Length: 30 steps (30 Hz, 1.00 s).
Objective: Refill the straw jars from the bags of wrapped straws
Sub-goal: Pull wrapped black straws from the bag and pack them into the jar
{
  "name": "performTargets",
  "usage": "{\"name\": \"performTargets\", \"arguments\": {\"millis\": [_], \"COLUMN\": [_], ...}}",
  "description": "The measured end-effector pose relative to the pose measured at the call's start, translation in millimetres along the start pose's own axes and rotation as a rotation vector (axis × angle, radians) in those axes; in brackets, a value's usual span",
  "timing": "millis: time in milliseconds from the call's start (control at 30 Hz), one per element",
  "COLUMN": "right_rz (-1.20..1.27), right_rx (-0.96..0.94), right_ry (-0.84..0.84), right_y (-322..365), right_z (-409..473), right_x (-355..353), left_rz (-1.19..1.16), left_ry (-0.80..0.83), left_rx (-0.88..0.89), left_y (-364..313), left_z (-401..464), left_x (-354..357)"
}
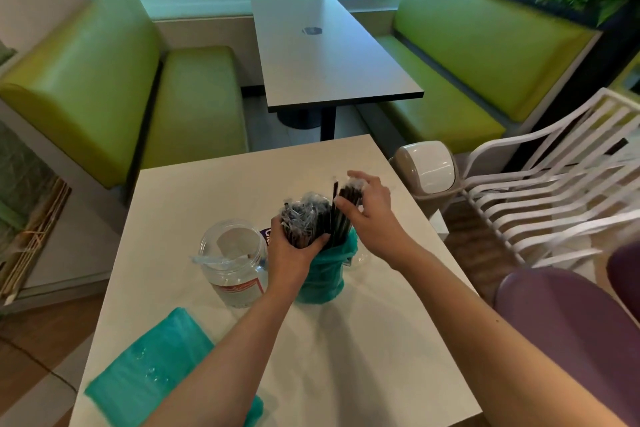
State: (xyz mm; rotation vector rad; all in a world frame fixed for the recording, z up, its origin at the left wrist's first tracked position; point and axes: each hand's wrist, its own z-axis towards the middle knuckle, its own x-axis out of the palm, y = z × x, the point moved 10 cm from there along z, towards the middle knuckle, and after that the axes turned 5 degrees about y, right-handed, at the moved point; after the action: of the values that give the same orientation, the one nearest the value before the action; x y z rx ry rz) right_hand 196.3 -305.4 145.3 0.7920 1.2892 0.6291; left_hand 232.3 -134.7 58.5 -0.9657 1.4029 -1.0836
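Right now, in the head view, the left hand (294,250) grips a bundle of wrapped straws (304,218) standing in a teal bag (322,274) at the middle of the surface (346,340), while the right hand (367,208) pinches a few more straws at 1 o'clock of the bundle. An open jar (233,263) stands just beside, at 9 o'clock. Best to gather the straws evenly, lift them straight up clear of the bag, then lower them upright into the jar.

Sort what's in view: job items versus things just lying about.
Job: left hand and right hand gripping wrapped straws in the green bag; clear jar; second green bag.

Lying about: swing-lid bin; white chair; green benches.
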Motion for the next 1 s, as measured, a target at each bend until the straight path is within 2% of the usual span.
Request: {"name": "performTargets", "arguments": {"millis": [133,233,400,567,1000], "right_rz": [0.168,0.156,0.267,0.271,0.318], "right_rx": [0.068,0.091,-0.013,-0.073,-0.138], "right_ry": [0.014,-0.021,-0.123,-0.238,-0.519], "right_y": [-14.6,-11.7,7.6,23.9,37.4], "right_z": [3.6,4.6,13.1,23.0,26.8], "right_x": [10.7,4.0,-27.7,-63.7,-132.8], "left_rz": [-0.002,-0.011,-0.021,-0.029,0.036], "left_ry": [0.033,0.02,-0.021,-0.048,-0.114], "left_rx": [0.033,0.021,0.005,-0.022,-0.044], "left_y": [-6.0,-5.9,-1.2,-0.4,3.7], "left_z": [-0.3,0.9,6.9,14.3,28.1], "left_x": [6.5,4.8,-1.9,-2.8,-7.9]}}
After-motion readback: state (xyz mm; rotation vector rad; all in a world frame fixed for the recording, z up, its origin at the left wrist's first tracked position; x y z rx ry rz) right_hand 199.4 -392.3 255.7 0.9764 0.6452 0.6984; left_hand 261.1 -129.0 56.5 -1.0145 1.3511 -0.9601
